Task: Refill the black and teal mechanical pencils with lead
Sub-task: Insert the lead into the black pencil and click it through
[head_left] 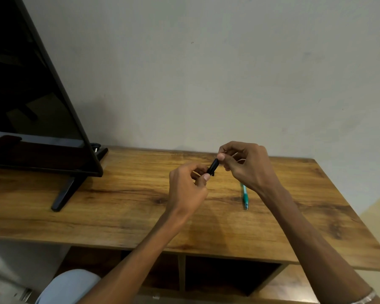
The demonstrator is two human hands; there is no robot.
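My left hand (188, 187) grips the lower part of the black mechanical pencil (213, 166) above the wooden table (119, 194), its top end pointing up and to the right. My right hand (246, 163) pinches that top end between thumb and fingertips; something pale shows between its fingers, too small to tell what. Most of the black pencil is hidden inside my left fist. The teal mechanical pencil (245, 197) lies flat on the table under my right wrist, tip toward me, its upper part covered by the wrist.
A black flat screen (31, 102) on a black stand foot (66, 193) fills the left of the table. A pale wall rises behind. Open shelf compartments (228, 275) sit under the tabletop, and my knee in light fabric (70, 286) is at lower left.
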